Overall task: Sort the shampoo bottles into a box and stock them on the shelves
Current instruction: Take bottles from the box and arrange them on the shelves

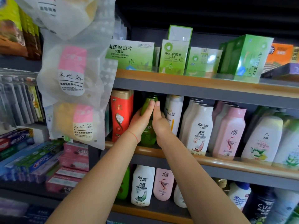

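A green shampoo bottle (149, 128) stands upright on the middle shelf (210, 160), between a red bottle (121, 113) and a white Pantene bottle (174, 113). My left hand (140, 120) is wrapped around its left side and my right hand (159, 122) presses on its right side; both sets of fingertips reach up near the green cap. The hands hide most of the bottle's label. No box is in view.
White and pink shampoo bottles (200, 128) fill the middle shelf to the right. Green boxes (131, 54) line the top shelf. More bottles (142, 185) stand on the lower shelf. Bagged bath sponges (72, 70) hang at the left over toothpaste boxes (37, 164).
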